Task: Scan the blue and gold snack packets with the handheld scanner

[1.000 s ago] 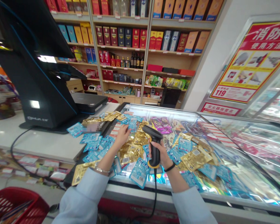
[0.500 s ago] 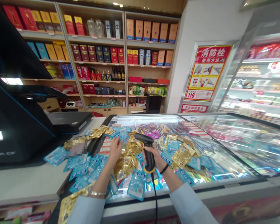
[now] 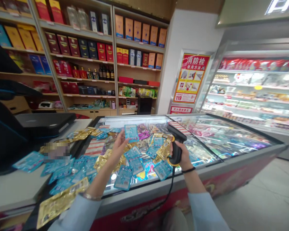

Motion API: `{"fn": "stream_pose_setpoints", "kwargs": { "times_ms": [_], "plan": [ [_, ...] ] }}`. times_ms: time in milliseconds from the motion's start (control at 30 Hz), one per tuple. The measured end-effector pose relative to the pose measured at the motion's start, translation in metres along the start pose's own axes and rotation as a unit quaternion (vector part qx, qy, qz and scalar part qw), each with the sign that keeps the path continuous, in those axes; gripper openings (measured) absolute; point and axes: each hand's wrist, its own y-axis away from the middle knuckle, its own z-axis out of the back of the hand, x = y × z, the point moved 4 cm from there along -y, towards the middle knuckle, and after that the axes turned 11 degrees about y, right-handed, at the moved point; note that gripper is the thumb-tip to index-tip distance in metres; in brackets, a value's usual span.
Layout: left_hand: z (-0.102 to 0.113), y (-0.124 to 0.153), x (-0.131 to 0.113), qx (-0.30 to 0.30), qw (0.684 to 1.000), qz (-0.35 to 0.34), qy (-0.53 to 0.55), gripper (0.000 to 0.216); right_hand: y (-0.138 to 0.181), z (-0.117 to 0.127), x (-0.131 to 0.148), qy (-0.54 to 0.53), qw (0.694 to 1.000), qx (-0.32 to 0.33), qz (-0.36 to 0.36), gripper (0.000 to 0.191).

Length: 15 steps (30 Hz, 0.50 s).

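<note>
My left hand (image 3: 119, 146) pinches a small blue packet (image 3: 131, 133) and holds it up above the glass lid of the chest freezer (image 3: 233, 153). Closed round the handle of a black barcode scanner (image 3: 176, 144) with a yellow ring and a hanging cable, my right hand (image 3: 182, 156) keeps the scanner's head pointed left, toward the raised packet. Under and around both hands, several blue packets (image 3: 123, 177) and gold packets (image 3: 57, 202) lie scattered over the freezer lid and the white counter (image 3: 12, 189).
A black register terminal (image 3: 4, 134) and a dark flat device (image 3: 44, 123) stand at the left on the counter. Wooden shelves (image 3: 93, 57) with boxes and bottles fill the back wall. A red poster (image 3: 191, 78) and an open chiller (image 3: 255, 93) are at the right.
My left hand has lifted a blue packet off the pile. The right hand with the scanner has moved right and now points at it. The view has swung to the right.
</note>
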Motion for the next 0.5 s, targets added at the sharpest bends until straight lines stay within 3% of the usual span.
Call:
{"fn": "stream_pose_setpoints", "kwargs": {
  "times_ms": [133, 267, 367, 500],
  "plan": [
    [-0.074, 0.006, 0.030, 0.056, 0.997, 0.060, 0.003, 0.062, 0.006, 0.047, -0.002, 0.020, 0.999, -0.047, 0.009, 0.029],
    [-0.135, 0.005, 0.072, 0.065, 0.992, 0.104, 0.003, 0.051, 0.013, 0.082, -0.017, 0.036, 0.997, -0.071, -0.013, 0.030],
    [-0.157, 0.001, 0.094, 0.067, 0.992, 0.102, -0.043, 0.046, 0.018, 0.099, -0.031, 0.033, 0.995, -0.095, -0.027, 0.033],
    [-0.163, -0.001, 0.099, 0.081, 0.979, 0.024, -0.188, 0.045, 0.019, 0.108, -0.048, 0.014, 0.989, -0.138, -0.045, 0.035]
  ]
}}
